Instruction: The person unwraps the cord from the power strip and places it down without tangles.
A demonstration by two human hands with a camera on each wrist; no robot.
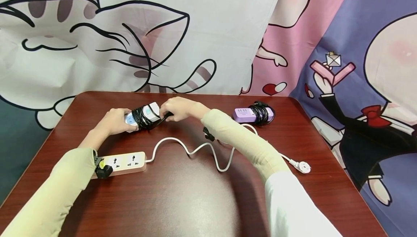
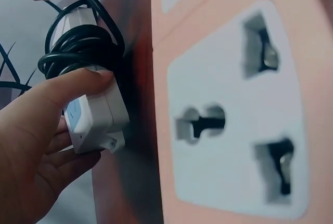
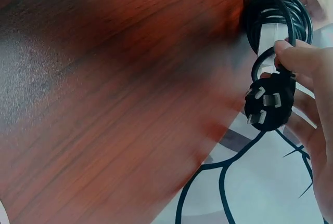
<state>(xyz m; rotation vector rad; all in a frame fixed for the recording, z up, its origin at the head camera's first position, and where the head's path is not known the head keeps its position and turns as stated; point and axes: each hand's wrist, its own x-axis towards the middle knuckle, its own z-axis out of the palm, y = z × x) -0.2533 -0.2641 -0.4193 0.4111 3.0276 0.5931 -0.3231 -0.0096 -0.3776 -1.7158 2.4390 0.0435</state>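
Note:
My left hand [image 1: 114, 121] grips one end of a white power strip [image 1: 151, 111], thumb on one side and fingers beneath in the left wrist view. A black cord [image 2: 78, 47] is wound in several loops around the strip's middle. At the other end, my right hand [image 1: 177, 108] pinches the cord between thumb and fingers, close to its black plug [image 3: 269, 102]. The plug's metal prongs face the right wrist camera. Part of the strip is hidden behind the coil and the hands.
A cream power strip [image 1: 135, 161] lies under the left wrist, its white cord [image 1: 213, 150] snaking right to a white plug [image 1: 303, 167]. At the back right of the brown table [image 1: 156, 204] sits a purple power strip [image 1: 242, 114] wrapped in black cord [image 1: 259, 114]. A printed curtain [image 1: 228, 30] hangs behind.

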